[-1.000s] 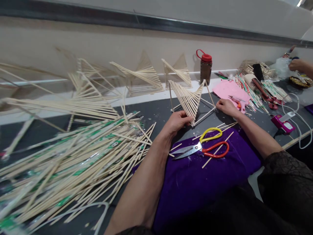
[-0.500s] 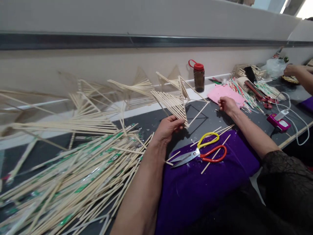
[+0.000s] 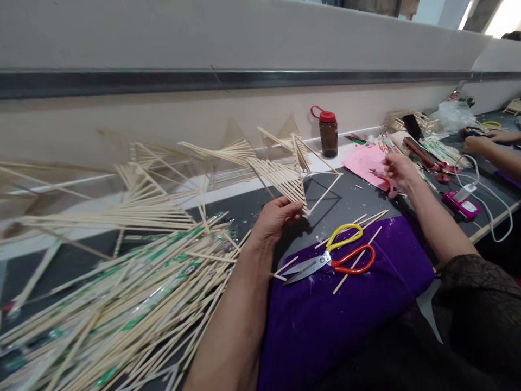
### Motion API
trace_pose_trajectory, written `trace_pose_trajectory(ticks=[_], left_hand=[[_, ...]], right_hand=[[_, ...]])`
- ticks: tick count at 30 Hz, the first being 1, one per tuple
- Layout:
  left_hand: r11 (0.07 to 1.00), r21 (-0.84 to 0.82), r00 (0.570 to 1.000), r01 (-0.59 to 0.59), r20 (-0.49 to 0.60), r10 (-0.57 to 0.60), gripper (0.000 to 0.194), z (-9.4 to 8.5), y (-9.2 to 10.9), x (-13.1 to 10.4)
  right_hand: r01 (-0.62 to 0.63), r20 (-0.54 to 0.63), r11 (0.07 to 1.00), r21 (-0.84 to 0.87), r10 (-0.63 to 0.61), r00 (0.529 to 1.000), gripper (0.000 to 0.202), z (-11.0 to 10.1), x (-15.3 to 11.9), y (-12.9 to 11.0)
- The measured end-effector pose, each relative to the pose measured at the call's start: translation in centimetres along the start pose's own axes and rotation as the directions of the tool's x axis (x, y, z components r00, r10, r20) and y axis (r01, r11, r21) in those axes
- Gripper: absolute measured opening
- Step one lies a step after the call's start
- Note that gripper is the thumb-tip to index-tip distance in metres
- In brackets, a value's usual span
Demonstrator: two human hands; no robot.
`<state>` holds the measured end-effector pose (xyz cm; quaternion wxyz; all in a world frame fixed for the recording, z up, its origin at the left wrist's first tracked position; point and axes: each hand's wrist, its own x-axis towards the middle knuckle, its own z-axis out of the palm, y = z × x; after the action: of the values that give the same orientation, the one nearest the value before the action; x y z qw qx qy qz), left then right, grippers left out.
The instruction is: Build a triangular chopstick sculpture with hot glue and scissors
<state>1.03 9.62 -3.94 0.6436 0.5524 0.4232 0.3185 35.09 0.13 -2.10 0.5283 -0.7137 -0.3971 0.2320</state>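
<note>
My left hand (image 3: pixel 280 217) is closed around the lower corner of a twisted frame of thin wooden sticks (image 3: pixel 280 178), thumb on top. The frame stands tilted above the dark table. My right hand (image 3: pixel 401 171) grips small red-handled pliers (image 3: pixel 391 187) over a pink sheet (image 3: pixel 362 162); their metal tip points left, and the fingers partly hide them. Below and between my hands, scissors (image 3: pixel 325 258) with one yellow and one red handle lie spread on a purple cloth (image 3: pixel 342 326), among a few loose sticks (image 3: pixel 340 283).
A large pile of sticks (image 3: pixel 134 304), some in green-marked wrappers, covers the left. Stick frames (image 3: pixel 109 214) stand along the wall. A red-capped bottle (image 3: pixel 328 136) stands behind. At right are a magenta power box (image 3: pixel 461 205) with a white cable and another person's hand (image 3: pixel 482 145).
My right hand has moved right from the pink sheet's front edge, and the red-handled pliers now show in it. My left hand keeps hold of the stick frame. The camera has tilted up slightly.
</note>
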Motion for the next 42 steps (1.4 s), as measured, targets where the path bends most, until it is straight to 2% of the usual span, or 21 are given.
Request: trace_pose_trajectory(ticks=[2, 5, 7, 9, 11, 13, 15, 17, 20, 22, 24, 26, 28, 30, 32, 36, 39, 42], left_hand=[[1.0, 0.01, 1.0, -0.008, 0.012, 0.008, 0.033, 0.1, -0.1, 0.0], [0.999, 0.02, 0.999, -0.026, 0.034, 0.025, 0.032, 0.3, -0.3, -0.2], [0.999, 0.029, 0.999, -0.031, 0.044, 0.03, 0.032, 0.3, -0.4, -0.2], [0.999, 0.039, 0.998, -0.037, 0.049, 0.035, 0.031, 0.3, -0.4, -0.3], [0.998, 0.046, 0.998, -0.042, 0.045, 0.04, 0.03, 0.3, -0.3, -0.4], [0.998, 0.047, 0.998, -0.04, 0.041, 0.039, 0.03, 0.3, -0.3, -0.4], [0.998, 0.042, 0.999, -0.04, 0.037, 0.038, 0.029, 0.3, -0.3, -0.3], [0.998, 0.043, 0.998, -0.045, 0.04, 0.043, 0.029, 0.2, -0.3, -0.3], [0.996, 0.075, 0.997, -0.045, 0.058, 0.041, 0.027, 0.1, -0.5, -0.4], [0.994, 0.108, 0.997, -0.037, 0.078, 0.028, 0.027, 0.0, -0.6, -0.4], [0.991, 0.13, 0.995, -0.026, 0.096, 0.013, 0.027, -0.1, -0.7, -0.5], [0.99, 0.14, 0.994, -0.019, 0.109, 0.004, 0.028, -0.1, -0.7, -0.5], [0.989, 0.145, 0.993, -0.022, 0.121, 0.004, 0.028, -0.1, -0.6, -0.7], [0.989, 0.148, 0.992, -0.03, 0.129, 0.011, 0.027, 0.0, -0.6, -0.8], [0.988, 0.149, 0.991, -0.038, 0.133, 0.019, 0.027, 0.0, -0.5, -0.9], [0.988, 0.148, 0.993, -0.049, 0.117, 0.032, 0.026, -0.1, -0.7, -0.8], [0.988, 0.147, 0.994, -0.052, 0.101, 0.037, 0.025, -0.4, -0.9, -0.6], [0.988, 0.146, 0.996, -0.045, 0.084, 0.033, 0.026, -0.6, -1.0, -0.4]], right_hand=[[-0.054, 0.077, 0.996, 0.066, 0.049, 0.996, 0.007, 3.0, -1.1, 0.3], [-0.165, 0.249, 0.955, 0.248, 0.102, 0.963, 0.01, 6.9, -2.2, 0.7], [-0.196, 0.32, 0.931, 0.307, 0.093, 0.943, 0.01, 8.5, -2.6, 0.7], [-0.197, 0.363, 0.939, 0.281, 0.086, 0.928, 0.012, 9.3, -2.8, 0.5], [-0.181, 0.394, 0.956, 0.233, 0.077, 0.916, 0.011, 9.5, -2.8, 0.3], [-0.155, 0.38, 0.958, 0.239, 0.055, 0.923, 0.01, 9.0, -2.5, 0.1], [-0.151, 0.29, 0.923, 0.355, 0.045, 0.956, 0.01, 7.8, -1.7, -0.1], [-0.157, 0.153, 0.836, 0.525, 0.089, 0.984, 0.011, 6.2, -0.7, -0.2], [-0.14, 0.017, 0.722, 0.678, 0.175, 0.984, 0.01, 4.0, 0.5, -0.2], [-0.167, 0.052, 0.757, 0.632, 0.173, 0.984, 0.006, 3.6, 0.6, 0.1], [-0.209, 0.174, 0.845, 0.493, 0.139, 0.975, 0.005, 4.1, 0.2, 0.6], [-0.223, 0.328, 0.903, 0.367, 0.099, 0.939, 0.021, 5.3, -0.3, 1.0], [-0.211, 0.453, 0.925, 0.315, 0.049, 0.89, 0.036, 6.5, -0.5, 1.4], [-0.186, 0.52, 0.941, 0.281, 0.014, 0.854, 0.036, 7.5, -0.6, 1.6], [-0.142, 0.525, 0.962, 0.233, -0.001, 0.851, 0.025, 8.2, -0.4, 1.8], [-0.059, 0.43, 0.983, 0.172, -0.021, 0.903, 0.007, 8.9, -0.4, 1.7], [-0.033, 0.364, 0.983, 0.182, -0.036, 0.931, 0.009, 8.8, -0.5, 1.6], [-0.037, 0.28, 0.968, 0.248, -0.035, 0.959, 0.015, 7.6, -0.2, 1.5]])
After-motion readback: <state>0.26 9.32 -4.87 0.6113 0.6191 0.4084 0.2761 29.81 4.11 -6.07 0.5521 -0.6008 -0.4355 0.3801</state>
